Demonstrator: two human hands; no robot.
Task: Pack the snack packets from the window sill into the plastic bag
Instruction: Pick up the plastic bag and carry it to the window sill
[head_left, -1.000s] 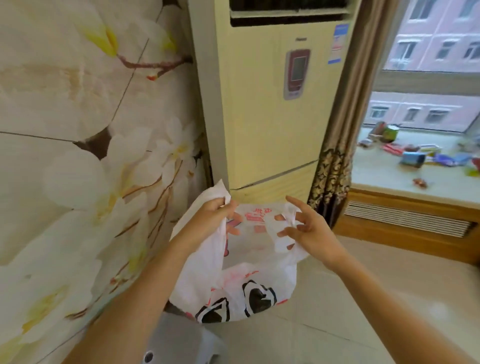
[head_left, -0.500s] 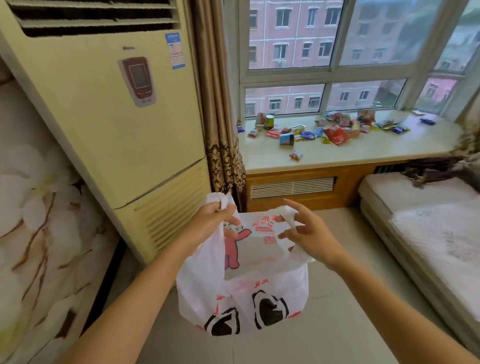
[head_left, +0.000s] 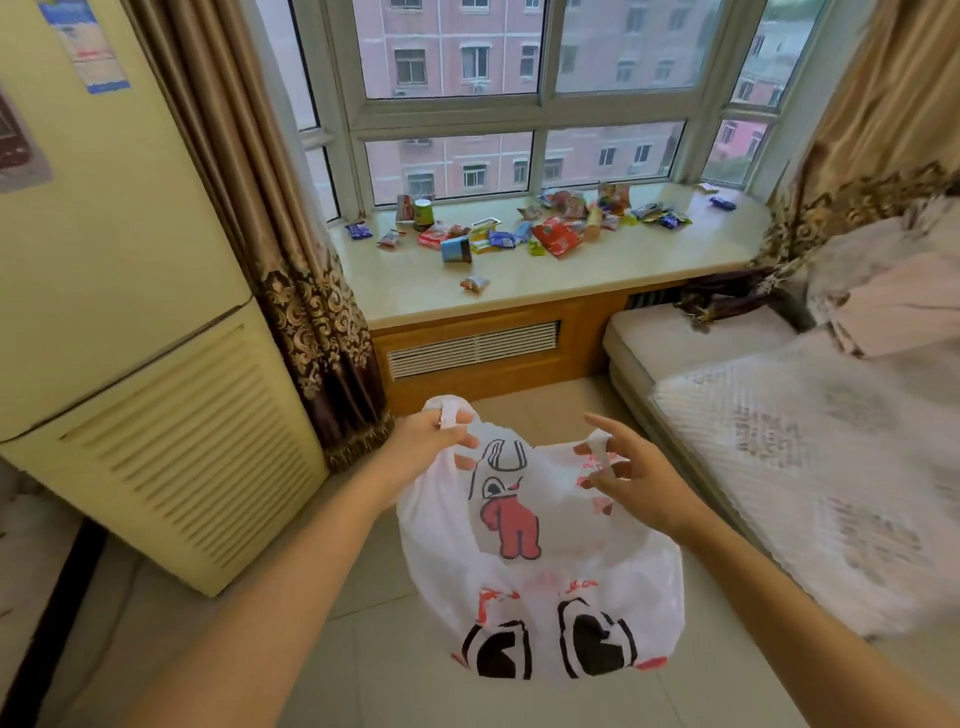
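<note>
Two hands carry the job at this moment, and both are on the plastic bag, which hangs at six o'clock, nearest to me. I have my left hand curled round the left handle loop, thumb and fingers closed on the plastic. My right hand pinches the right handle with thumb and forefinger while its other fingers splay loose. Holding one handle in each hand and keeping them apart stretches the mouth wide, which I judge is the point: a bag held this way can take packets without collapsing. It sags limp and looks light, so I judge nothing is packed yet, though I cannot see down inside it.

Further out, at nine o'clock, stands the air conditioner with the curtain hanging just beside it. At three o'clock lies the bed.

Farthest, at twelve o'clock, the window sill runs beneath the window. The snack packets lie scattered along it, most of them bunched toward the glass. One small packet sits apart near the front edge, and a green cup stands upright to the left. All of them are well apart from the bag, so I judge the next need is to bring the open mouth up to the sill's edge.
</note>
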